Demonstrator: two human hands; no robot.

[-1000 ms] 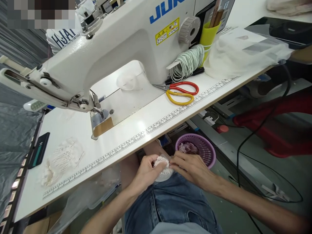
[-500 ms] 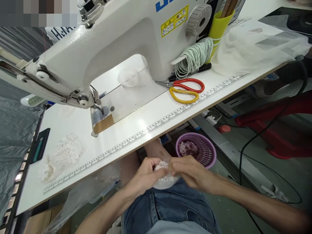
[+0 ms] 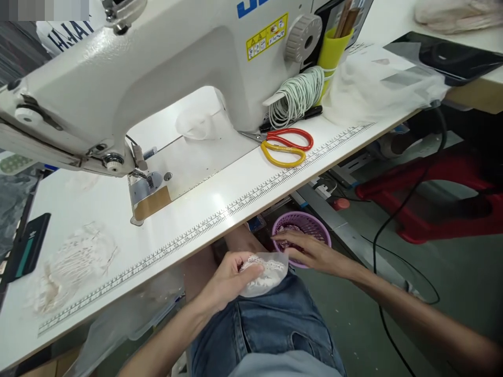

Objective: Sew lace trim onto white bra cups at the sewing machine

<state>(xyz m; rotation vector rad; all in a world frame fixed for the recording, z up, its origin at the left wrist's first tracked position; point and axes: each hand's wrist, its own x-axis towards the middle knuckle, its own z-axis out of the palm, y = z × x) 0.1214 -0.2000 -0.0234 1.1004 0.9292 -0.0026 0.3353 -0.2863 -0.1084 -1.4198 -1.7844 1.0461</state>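
Note:
On my lap, over blue jeans, my left hand [image 3: 228, 280] is closed round a small clear bag of white lace pieces [image 3: 267, 275], thumb on top. My right hand [image 3: 310, 251] has left the bag and reaches over the purple basket [image 3: 301, 222] on the floor, fingers stretched out and slightly apart, nothing visible in them. The basket holds some pinkish scraps. The white sewing machine [image 3: 157, 78] stands on the table above my knees.
Red and yellow scissors [image 3: 286, 146] and a coil of white cord [image 3: 294, 97] lie by the machine base. A pile of white lace [image 3: 70, 262] and a dark phone [image 3: 27, 246] lie at the table's left. Red stool [image 3: 444, 193] and black cable on the floor.
Both hands were together on the lace bag; the right hand has since let go and moved right, out over the purple basket. The left hand keeps the bag.

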